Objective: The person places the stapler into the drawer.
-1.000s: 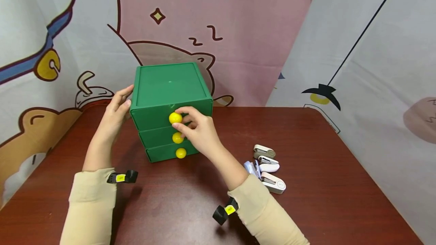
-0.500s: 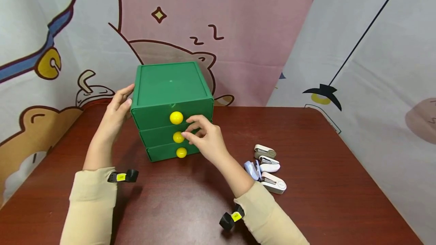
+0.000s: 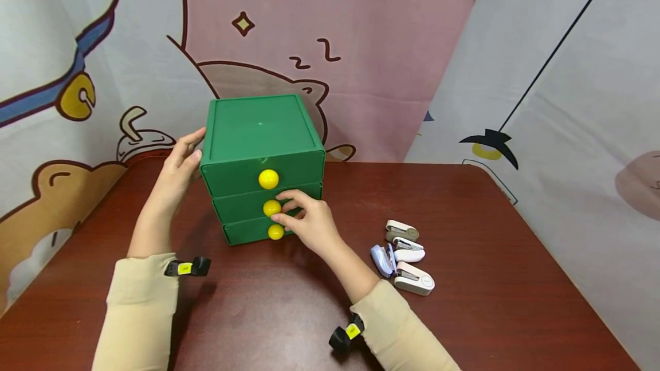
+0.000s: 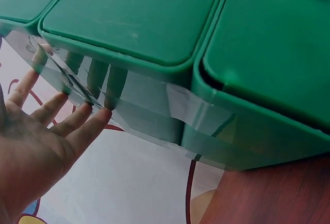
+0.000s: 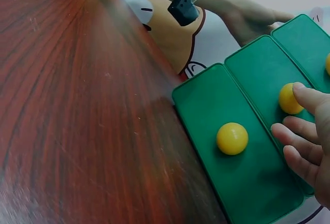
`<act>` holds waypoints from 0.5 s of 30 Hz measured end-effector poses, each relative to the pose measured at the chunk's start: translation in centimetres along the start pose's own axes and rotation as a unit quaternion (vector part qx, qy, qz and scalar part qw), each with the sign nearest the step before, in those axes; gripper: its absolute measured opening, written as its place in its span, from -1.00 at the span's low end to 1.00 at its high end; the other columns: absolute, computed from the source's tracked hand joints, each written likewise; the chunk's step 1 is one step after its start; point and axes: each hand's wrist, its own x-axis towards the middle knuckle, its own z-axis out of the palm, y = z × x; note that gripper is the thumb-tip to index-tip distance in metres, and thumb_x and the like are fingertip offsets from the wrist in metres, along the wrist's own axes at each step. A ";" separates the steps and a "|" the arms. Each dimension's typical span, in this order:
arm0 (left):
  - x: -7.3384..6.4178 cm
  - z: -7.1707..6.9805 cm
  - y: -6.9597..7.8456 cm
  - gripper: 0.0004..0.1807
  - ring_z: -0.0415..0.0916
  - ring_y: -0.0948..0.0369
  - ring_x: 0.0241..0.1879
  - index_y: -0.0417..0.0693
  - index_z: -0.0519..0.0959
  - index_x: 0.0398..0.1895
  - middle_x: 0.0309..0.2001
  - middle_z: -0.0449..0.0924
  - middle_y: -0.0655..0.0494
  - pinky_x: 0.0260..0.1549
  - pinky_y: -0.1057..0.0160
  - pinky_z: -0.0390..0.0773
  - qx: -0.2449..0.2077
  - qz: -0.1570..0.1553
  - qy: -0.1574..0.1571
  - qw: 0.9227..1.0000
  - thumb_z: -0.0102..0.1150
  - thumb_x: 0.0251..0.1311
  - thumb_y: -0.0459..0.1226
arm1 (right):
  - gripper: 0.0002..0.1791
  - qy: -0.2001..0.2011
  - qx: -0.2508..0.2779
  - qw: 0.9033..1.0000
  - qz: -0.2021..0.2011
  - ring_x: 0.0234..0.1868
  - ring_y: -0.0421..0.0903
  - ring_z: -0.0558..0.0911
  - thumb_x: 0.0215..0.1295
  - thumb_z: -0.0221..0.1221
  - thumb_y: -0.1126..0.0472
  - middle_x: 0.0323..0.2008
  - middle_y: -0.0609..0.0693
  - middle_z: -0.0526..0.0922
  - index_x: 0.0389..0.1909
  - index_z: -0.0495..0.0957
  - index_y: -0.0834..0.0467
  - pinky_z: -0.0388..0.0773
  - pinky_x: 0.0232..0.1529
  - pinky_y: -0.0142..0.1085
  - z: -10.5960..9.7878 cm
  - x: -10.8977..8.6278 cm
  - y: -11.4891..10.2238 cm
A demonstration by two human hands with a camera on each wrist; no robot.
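Observation:
A green three-drawer cabinet (image 3: 263,130) stands on the table, each drawer front bearing a round yellow knob. My left hand (image 3: 177,168) steadies its left side; in the left wrist view the outstretched fingers (image 4: 85,123) touch the side covered with clear film. My right hand (image 3: 309,222) is at the middle drawer's yellow knob (image 3: 271,208), index finger at its upper right and thumb at its lower edge. In the right wrist view the thumb overlaps this knob (image 5: 290,100), while the other fingers curl below. All drawers look closed in the head view.
Several small staplers lie grouped to the right of the cabinet, among them a white one (image 3: 414,278) and a lilac one (image 3: 382,260). A printed curtain (image 3: 381,62) hangs behind the dark red-brown table (image 3: 490,279).
My right hand has let go of the top drawer's knob and moved down to the middle knob, fingers coming round it. The left hand has stayed on the cabinet's side.

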 end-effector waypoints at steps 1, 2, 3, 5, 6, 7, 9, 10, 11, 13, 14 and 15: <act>0.0 0.0 0.0 -0.48 0.42 0.24 0.02 -0.05 0.19 0.44 0.42 0.03 -0.12 -0.05 0.37 0.41 0.000 0.000 0.000 1.000 -0.12 0.46 -0.25 | -0.67 0.001 0.000 1.000 0.001 -0.60 -0.08 0.64 0.11 0.38 0.21 -0.39 -0.03 0.69 -0.07 0.61 0.10 0.56 -0.49 -0.36 0.2 0.0 0.0; 0.0 0.0 0.0 -0.49 0.43 0.24 0.02 -0.05 0.19 0.44 0.41 0.04 -0.12 -0.06 0.37 0.42 -0.001 0.001 0.001 1.000 -0.12 0.46 -0.25 | -0.67 0.001 0.002 1.000 0.002 -0.60 -0.07 0.64 0.11 0.38 0.21 -0.39 -0.03 0.69 -0.08 0.61 0.10 0.56 -0.48 -0.36 0.3 0.0 0.1; 0.0 0.0 0.0 -0.49 0.43 0.24 0.01 -0.05 0.19 0.44 0.41 0.04 -0.12 -0.06 0.36 0.42 -0.002 0.001 0.001 1.000 -0.12 0.46 -0.25 | -0.68 0.003 0.004 1.000 0.002 -0.59 -0.06 0.65 0.11 0.38 0.21 -0.39 -0.03 0.69 -0.09 0.62 0.10 0.56 -0.48 -0.37 0.5 0.0 0.1; 0.0 0.0 0.0 -0.49 0.44 0.24 0.01 -0.05 0.20 0.44 0.41 0.05 -0.12 -0.06 0.36 0.43 -0.004 0.002 0.002 1.000 -0.11 0.45 -0.25 | -0.69 0.007 0.011 1.000 0.001 -0.59 -0.02 0.65 0.11 0.38 0.22 -0.39 -0.01 0.70 -0.09 0.62 0.12 0.57 -0.47 -0.36 0.7 0.0 0.1; 0.0 0.1 0.0 -0.49 0.44 0.23 0.00 -0.05 0.21 0.43 0.41 0.05 -0.12 -0.06 0.36 0.43 -0.005 0.002 0.002 1.000 -0.11 0.45 -0.25 | -0.69 0.009 0.015 1.000 0.001 -0.59 0.00 0.65 0.11 0.38 0.23 -0.39 0.00 0.70 -0.10 0.62 0.12 0.57 -0.48 -0.36 0.9 0.0 0.1; 0.0 0.1 -0.1 -0.50 0.44 0.23 0.01 -0.04 0.21 0.43 0.41 0.05 -0.12 -0.06 0.36 0.43 -0.006 0.003 0.002 1.000 -0.11 0.45 -0.25 | -0.69 0.010 0.020 1.000 0.003 -0.59 0.02 0.65 0.11 0.38 0.23 -0.39 0.01 0.69 -0.10 0.62 0.13 0.57 -0.48 -0.35 0.9 0.0 0.1; 0.0 0.1 -0.1 -0.50 0.43 0.23 0.01 -0.05 0.22 0.43 0.41 0.04 -0.13 -0.06 0.37 0.43 -0.008 0.004 0.002 1.000 -0.11 0.45 -0.26 | -0.70 0.013 0.028 1.000 0.006 -0.60 0.04 0.64 0.11 0.38 0.24 -0.39 0.02 0.69 -0.10 0.62 0.14 0.57 -0.49 -0.35 1.1 -0.1 0.1; 0.0 0.1 -0.1 -0.50 0.43 0.23 0.01 -0.05 0.22 0.42 0.41 0.04 -0.14 -0.06 0.37 0.43 -0.008 0.005 0.003 1.000 -0.11 0.45 -0.26 | -0.70 0.014 0.031 0.999 0.007 -0.60 0.05 0.64 0.11 0.38 0.25 -0.39 0.03 0.68 -0.11 0.62 0.14 0.57 -0.50 -0.34 1.1 -0.1 0.1; 0.0 0.1 -0.1 -0.50 0.43 0.23 0.01 -0.05 0.22 0.42 0.41 0.03 -0.14 -0.06 0.37 0.43 -0.008 0.005 0.003 1.000 -0.11 0.45 -0.26 | -0.70 0.014 0.035 0.999 0.008 -0.60 0.06 0.64 0.11 0.37 0.26 -0.39 0.03 0.68 -0.11 0.62 0.15 0.57 -0.51 -0.34 1.1 -0.1 0.1; 0.0 0.1 0.0 -0.51 0.43 0.23 0.01 -0.04 0.22 0.42 0.42 0.02 -0.14 -0.06 0.37 0.43 -0.006 0.005 0.003 1.000 -0.11 0.45 -0.26 | -0.70 0.013 0.039 0.999 0.008 -0.61 0.08 0.63 0.11 0.37 0.27 -0.40 0.04 0.68 -0.11 0.62 0.16 0.57 -0.53 -0.33 1.1 -0.2 0.1; 0.0 0.1 0.0 -0.50 0.43 0.23 0.02 -0.04 0.22 0.42 0.42 0.02 -0.14 -0.06 0.37 0.43 -0.005 0.005 0.002 1.000 -0.11 0.45 -0.26 | -0.70 0.013 0.041 0.999 0.006 -0.61 0.09 0.63 0.11 0.38 0.28 -0.40 0.05 0.68 -0.11 0.62 0.16 0.57 -0.53 -0.33 1.1 -0.3 0.1; 0.0 0.1 0.0 -0.50 0.42 0.23 0.03 -0.04 0.21 0.42 0.42 0.01 -0.14 -0.06 0.37 0.43 -0.004 0.004 0.002 1.000 -0.11 0.45 -0.26 | -0.70 0.013 0.041 0.999 0.004 -0.61 0.10 0.63 0.11 0.38 0.28 -0.40 0.06 0.68 -0.11 0.62 0.17 0.57 -0.53 -0.33 1.0 -0.4 0.1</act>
